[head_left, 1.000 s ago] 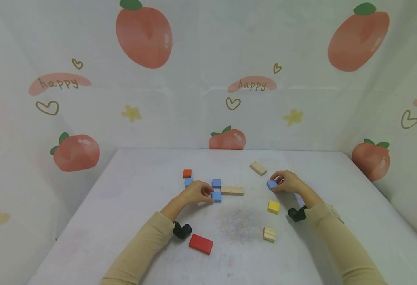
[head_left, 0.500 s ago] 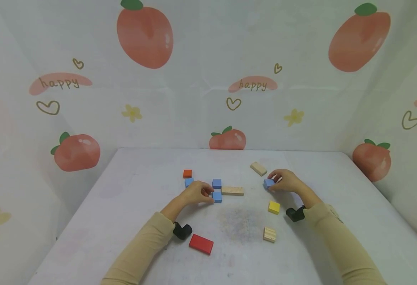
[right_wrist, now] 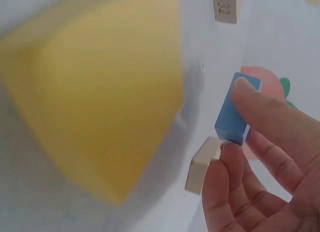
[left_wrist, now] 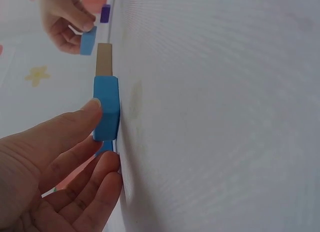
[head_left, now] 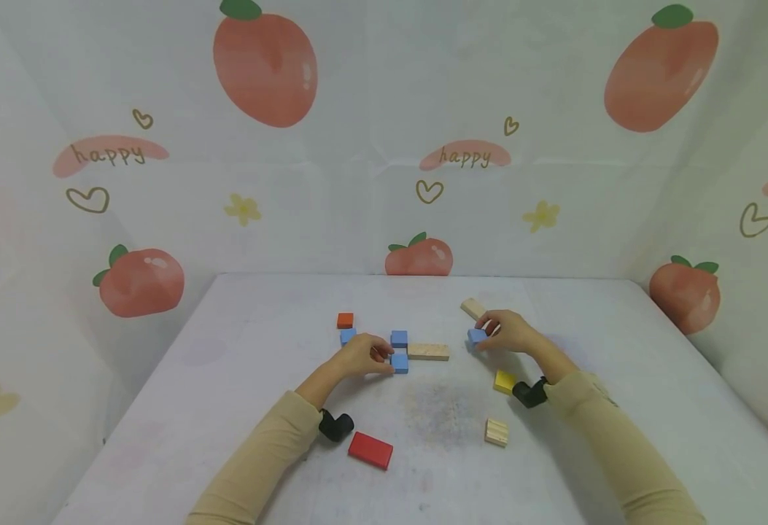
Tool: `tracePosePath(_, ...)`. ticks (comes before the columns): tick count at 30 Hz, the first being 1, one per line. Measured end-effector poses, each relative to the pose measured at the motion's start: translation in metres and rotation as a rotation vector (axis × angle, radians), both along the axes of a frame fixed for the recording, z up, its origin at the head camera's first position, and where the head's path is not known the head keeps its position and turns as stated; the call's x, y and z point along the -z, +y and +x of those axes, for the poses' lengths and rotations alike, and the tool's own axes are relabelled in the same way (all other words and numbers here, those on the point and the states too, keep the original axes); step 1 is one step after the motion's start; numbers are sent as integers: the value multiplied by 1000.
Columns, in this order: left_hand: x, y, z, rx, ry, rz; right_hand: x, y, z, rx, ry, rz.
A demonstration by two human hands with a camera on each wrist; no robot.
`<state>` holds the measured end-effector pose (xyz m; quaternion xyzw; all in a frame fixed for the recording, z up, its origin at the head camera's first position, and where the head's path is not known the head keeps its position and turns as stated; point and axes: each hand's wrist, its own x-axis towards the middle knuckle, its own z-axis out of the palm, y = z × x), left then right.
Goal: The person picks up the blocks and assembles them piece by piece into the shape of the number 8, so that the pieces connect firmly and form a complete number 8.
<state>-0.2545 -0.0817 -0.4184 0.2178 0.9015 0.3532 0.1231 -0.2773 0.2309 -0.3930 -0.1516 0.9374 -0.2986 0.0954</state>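
Observation:
In the head view my right hand [head_left: 510, 332] pinches a small blue block [head_left: 478, 337] between thumb and fingers. The right wrist view shows this blue block [right_wrist: 238, 109] tilted and apart from the table. My left hand [head_left: 362, 355] is at another blue block [head_left: 400, 363], its thumb on one side and curled fingers at the other, as the left wrist view of the blue block [left_wrist: 106, 107] shows. Just behind it sits a third blue block [head_left: 399, 338]. A long plain wooden block [head_left: 428, 351] extends to their right.
Beyond my left hand lie a blue block [head_left: 348, 336], partly hidden, and an orange-red block [head_left: 345, 320]. A wooden block [head_left: 472, 308] rests behind my right hand. Nearer are a yellow block [head_left: 505, 380], a striped wooden block [head_left: 497, 432] and a red block [head_left: 370, 450].
My right hand has moved left with its blue block, toward the long wooden block. My left hand stays where it was.

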Motion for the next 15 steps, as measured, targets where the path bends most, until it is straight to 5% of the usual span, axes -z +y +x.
tracePosePath(15, -1, 1, 1, -3, -9, 4, 3, -22, -5, -5, -39, 18)
